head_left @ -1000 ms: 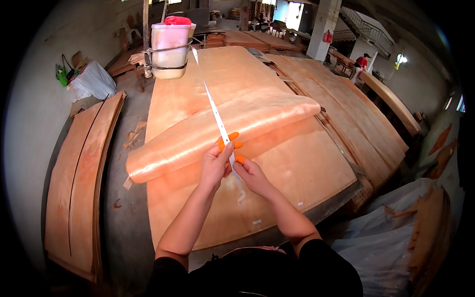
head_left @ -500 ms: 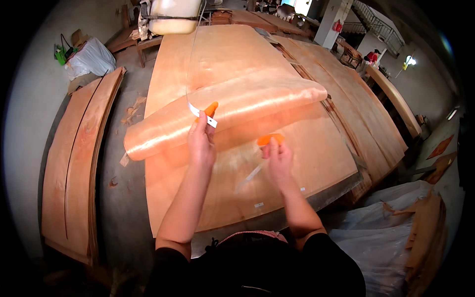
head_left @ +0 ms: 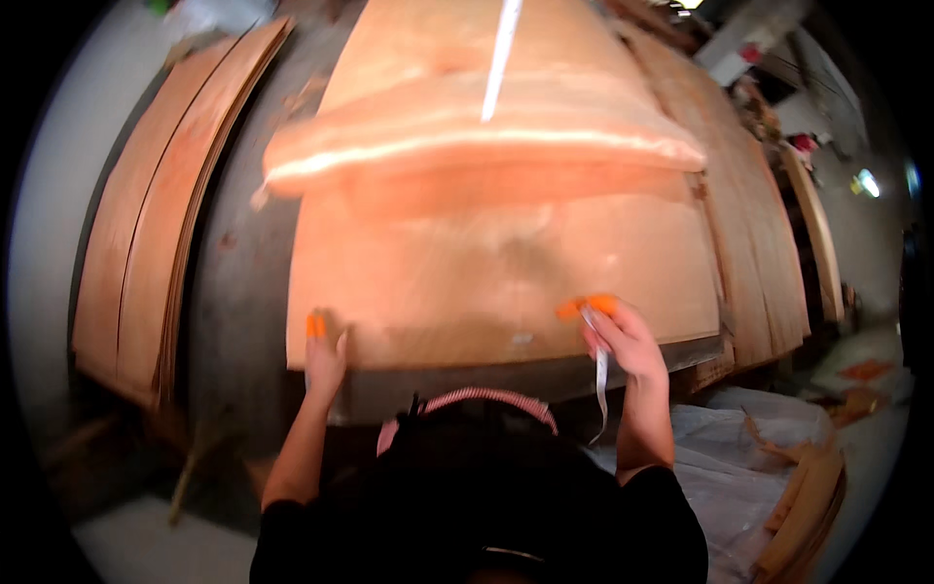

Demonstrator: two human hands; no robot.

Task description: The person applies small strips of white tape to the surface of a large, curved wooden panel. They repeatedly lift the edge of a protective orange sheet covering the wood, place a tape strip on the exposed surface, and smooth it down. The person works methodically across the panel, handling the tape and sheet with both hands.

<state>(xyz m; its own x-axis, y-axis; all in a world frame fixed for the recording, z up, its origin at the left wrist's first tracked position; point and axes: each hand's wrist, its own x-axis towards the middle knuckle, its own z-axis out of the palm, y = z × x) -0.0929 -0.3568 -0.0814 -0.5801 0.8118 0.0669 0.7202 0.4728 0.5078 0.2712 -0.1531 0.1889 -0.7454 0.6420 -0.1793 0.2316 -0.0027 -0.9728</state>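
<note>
At the near left corner of the wood veneer sheet [head_left: 409, 292], my left hand [head_left: 324, 360] is open, its thumb apart from fingers that wear orange covers. It holds nothing I can see. Over the right front part of the sheet, my right hand [head_left: 628, 341] pinches a narrow white strip of tape [head_left: 601, 380], which hangs down past the sheet's front edge. Orange covers also sit on its fingers. Beyond both hands a sheet of veneer is rolled back into a loose fold [head_left: 467, 151]. Another white strip [head_left: 500, 63] hangs above that fold.
Stacked veneer sheets [head_left: 161, 204] lie low on the left, and more veneer [head_left: 749, 204] lies along the right. Clear plastic sheeting [head_left: 720, 457] and torn veneer pieces [head_left: 803, 516] are at the lower right. The picture is blurred by motion.
My left hand has let go of the white strip, which now hangs free, and has come back to the near left corner. My right hand has moved right and nearer, still holding its strip.
</note>
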